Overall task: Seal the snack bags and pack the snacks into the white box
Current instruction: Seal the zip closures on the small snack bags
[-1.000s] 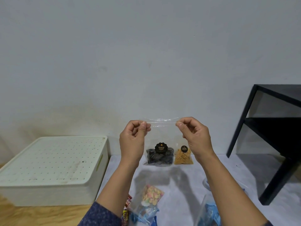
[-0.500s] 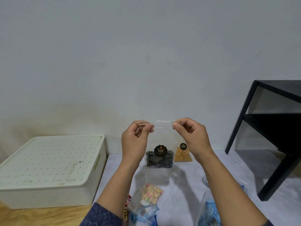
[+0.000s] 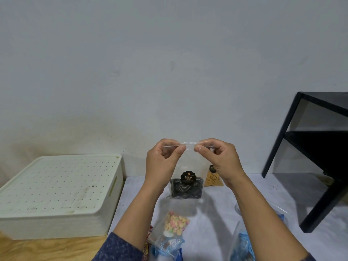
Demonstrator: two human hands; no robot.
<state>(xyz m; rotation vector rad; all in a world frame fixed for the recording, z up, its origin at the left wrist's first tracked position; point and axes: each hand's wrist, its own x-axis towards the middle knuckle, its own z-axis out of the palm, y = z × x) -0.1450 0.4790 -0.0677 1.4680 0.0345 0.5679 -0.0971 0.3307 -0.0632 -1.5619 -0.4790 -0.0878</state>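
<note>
I hold a clear zip bag (image 3: 188, 166) up in front of me; dark swirl snacks and a black round label sit in its lower part. My left hand (image 3: 162, 166) and my right hand (image 3: 220, 161) both pinch its top strip, thumbs close together near the middle. The white box (image 3: 56, 193) with a perforated lid stands shut at the left. A clear bag of pastel candies (image 3: 174, 226) lies below my hands.
A small bag of yellow sticks (image 3: 212, 178) stands by the wall. Blue wrapped snacks in clear bags (image 3: 244, 245) lie at the bottom right. A black shelf frame (image 3: 308, 159) stands at the right. A grey cloth (image 3: 216, 208) covers the wooden floor.
My two hands have slid toward each other along the bag's top strip, so the gap between the thumbs is much smaller than a second ago.
</note>
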